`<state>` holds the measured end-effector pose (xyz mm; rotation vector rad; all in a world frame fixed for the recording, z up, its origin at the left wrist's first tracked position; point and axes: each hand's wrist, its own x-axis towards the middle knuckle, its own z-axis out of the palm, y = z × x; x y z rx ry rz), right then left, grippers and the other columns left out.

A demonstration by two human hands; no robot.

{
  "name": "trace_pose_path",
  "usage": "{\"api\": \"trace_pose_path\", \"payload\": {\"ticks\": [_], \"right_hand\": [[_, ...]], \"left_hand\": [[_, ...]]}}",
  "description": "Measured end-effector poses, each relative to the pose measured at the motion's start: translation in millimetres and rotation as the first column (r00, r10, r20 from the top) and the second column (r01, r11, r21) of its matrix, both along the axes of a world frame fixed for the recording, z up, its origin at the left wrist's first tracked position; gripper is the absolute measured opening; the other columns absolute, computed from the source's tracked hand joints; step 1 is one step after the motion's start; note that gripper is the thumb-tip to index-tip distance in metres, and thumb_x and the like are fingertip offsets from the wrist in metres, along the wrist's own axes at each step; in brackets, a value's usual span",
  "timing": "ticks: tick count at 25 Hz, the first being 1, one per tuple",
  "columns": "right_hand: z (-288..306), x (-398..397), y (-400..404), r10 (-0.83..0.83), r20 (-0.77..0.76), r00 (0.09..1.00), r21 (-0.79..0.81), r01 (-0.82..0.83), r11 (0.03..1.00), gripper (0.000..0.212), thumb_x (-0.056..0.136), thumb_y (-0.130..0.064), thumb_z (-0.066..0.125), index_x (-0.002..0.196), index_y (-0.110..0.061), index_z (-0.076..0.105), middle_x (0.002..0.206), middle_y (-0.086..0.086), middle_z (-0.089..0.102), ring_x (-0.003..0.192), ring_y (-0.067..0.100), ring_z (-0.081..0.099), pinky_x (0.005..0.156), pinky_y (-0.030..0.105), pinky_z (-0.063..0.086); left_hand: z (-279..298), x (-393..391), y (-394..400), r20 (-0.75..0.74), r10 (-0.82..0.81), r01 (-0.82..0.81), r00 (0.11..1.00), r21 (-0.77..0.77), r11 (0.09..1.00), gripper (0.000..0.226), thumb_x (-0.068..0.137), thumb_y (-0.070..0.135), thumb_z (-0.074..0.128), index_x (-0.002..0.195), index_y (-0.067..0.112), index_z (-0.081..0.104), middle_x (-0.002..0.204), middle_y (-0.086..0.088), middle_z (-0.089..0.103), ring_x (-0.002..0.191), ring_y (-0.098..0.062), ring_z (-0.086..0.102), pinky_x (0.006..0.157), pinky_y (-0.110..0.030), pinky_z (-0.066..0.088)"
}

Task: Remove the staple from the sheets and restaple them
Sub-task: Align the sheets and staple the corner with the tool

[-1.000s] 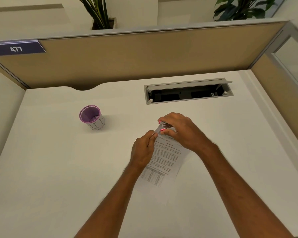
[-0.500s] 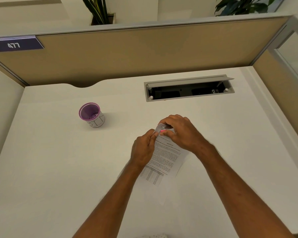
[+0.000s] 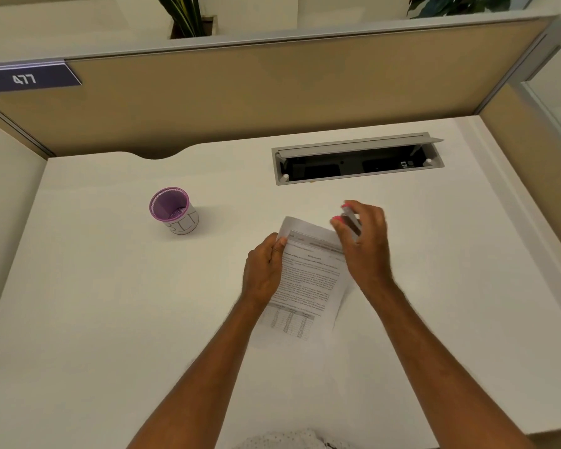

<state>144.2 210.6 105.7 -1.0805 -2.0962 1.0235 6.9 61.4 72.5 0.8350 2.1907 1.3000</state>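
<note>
Printed sheets [image 3: 308, 280] lie on the white desk, their top left corner lifted. My left hand [image 3: 264, 270] pinches that left edge near the top corner. Over the sheets' top right corner, my right hand [image 3: 365, 244] holds a small dark tool with pink tips [image 3: 350, 222]; whether it is a staple remover or a small stapler I cannot tell. The tool is off the paper's corner. No staple is visible at this size.
A purple-rimmed cup [image 3: 172, 210] stands to the left of the sheets. An open grey cable tray [image 3: 358, 162] is set into the desk behind them. Tan partition walls [image 3: 272, 92] close the desk at the back and right.
My right hand has pulled the tool away from the sheets' top left corner, moving right. My left hand still pinches the left edge, and the corner now shows.
</note>
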Motion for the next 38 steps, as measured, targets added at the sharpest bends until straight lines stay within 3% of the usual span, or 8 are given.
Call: {"api": "trace_pose_path", "payload": {"ticks": [4, 12, 18, 20, 23, 28, 32, 38], "right_hand": [[-51, 41, -9, -0.301, 0.227, 0.926, 0.028, 0.303, 0.953, 0.04, 0.099, -0.03, 0.064, 0.134, -0.014, 0.055, 0.133, 0.011, 0.051, 0.122, 0.029, 0.052, 0.097, 0.043, 0.053], [-103, 80, -32, -0.319, 0.549, 0.773, 0.108, 0.313, 0.944, 0.045, 0.096, -0.027, 0.069, 0.137, -0.013, 0.055, 0.131, 0.016, 0.058, 0.119, 0.037, 0.053, 0.098, 0.051, 0.042], [-93, 76, -34, -0.303, 0.404, 0.863, 0.068, 0.302, 0.951, 0.054, 0.093, -0.033, 0.07, 0.14, -0.016, 0.051, 0.138, 0.009, 0.055, 0.125, 0.03, 0.05, 0.106, 0.048, 0.04], [-82, 65, -39, -0.226, 0.135, 0.965, -0.142, 0.245, 0.959, 0.04, 0.099, -0.034, 0.06, 0.137, -0.023, 0.053, 0.134, 0.0, 0.059, 0.12, 0.019, 0.056, 0.101, 0.039, 0.049], [-69, 49, -51, -0.207, -0.116, 0.972, -0.433, 0.138, 0.891, 0.03, 0.1, -0.042, 0.045, 0.12, -0.027, 0.062, 0.115, -0.004, 0.072, 0.106, 0.015, 0.068, 0.087, 0.035, 0.055], [-80, 48, -73, -0.147, -0.046, 0.988, -0.489, 0.106, 0.866, 0.033, 0.098, -0.015, 0.053, 0.11, -0.045, 0.06, 0.111, -0.022, 0.073, 0.106, -0.001, 0.068, 0.087, 0.015, 0.055], [-84, 37, -69, -0.194, -0.047, 0.98, -0.529, 0.14, 0.837, 0.039, 0.096, -0.007, 0.053, 0.119, -0.04, 0.057, 0.113, -0.02, 0.073, 0.103, -0.005, 0.069, 0.078, 0.007, 0.052], [-90, 5, -52, -0.143, 0.06, 0.988, -0.488, 0.154, 0.859, 0.035, 0.098, -0.007, 0.049, 0.128, -0.025, 0.051, 0.113, -0.011, 0.07, 0.107, 0.016, 0.067, 0.076, 0.011, 0.047]], "left_hand": [[-10, -2, -9, 0.169, 0.116, -0.134, 0.979, 0.098, 0.986, 0.038, 0.111, 0.031, 0.039, 0.101, 0.003, 0.064, 0.092, -0.015, 0.074, 0.08, -0.032, 0.073, 0.067, -0.046, 0.063], [-12, -2, -15, 0.239, 0.171, -0.201, 0.956, 0.105, 0.974, 0.038, 0.111, 0.032, 0.039, 0.109, 0.004, 0.065, 0.1, -0.014, 0.076, 0.084, -0.032, 0.075, 0.072, -0.044, 0.066], [-8, -4, -15, 0.288, 0.156, -0.203, 0.945, 0.141, 0.969, 0.037, 0.111, 0.032, 0.04, 0.111, 0.005, 0.066, 0.102, -0.013, 0.077, 0.086, -0.03, 0.076, 0.073, -0.042, 0.065], [-6, -6, -13, 0.357, 0.16, -0.229, 0.92, 0.162, 0.96, 0.035, 0.11, 0.033, 0.041, 0.11, 0.008, 0.067, 0.1, -0.009, 0.078, 0.085, -0.025, 0.076, 0.072, -0.038, 0.065], [1, -12, -9, 0.478, 0.179, -0.296, 0.86, 0.181, 0.938, 0.029, 0.109, 0.036, 0.044, 0.108, 0.023, 0.07, 0.095, 0.004, 0.081, 0.083, -0.014, 0.077, 0.069, -0.028, 0.062], [9, -29, -4, 0.549, 0.188, -0.334, 0.814, 0.178, 0.926, 0.029, 0.108, 0.038, 0.047, 0.115, 0.021, 0.07, 0.098, 0.003, 0.081, 0.086, -0.016, 0.078, 0.068, -0.028, 0.063], [-2, -41, -10, 0.555, 0.182, -0.289, 0.812, 0.11, 0.951, 0.031, 0.104, 0.038, 0.055, 0.122, 0.015, 0.068, 0.11, -0.004, 0.08, 0.094, -0.023, 0.078, 0.08, -0.039, 0.066], [-37, -41, -27, 0.203, 0.323, -0.265, 0.924, -0.265, 0.927, 0.013, 0.099, 0.022, 0.063, 0.108, 0.013, 0.065, 0.107, -0.003, 0.073, 0.096, -0.024, 0.07, 0.075, -0.029, 0.054]]}}
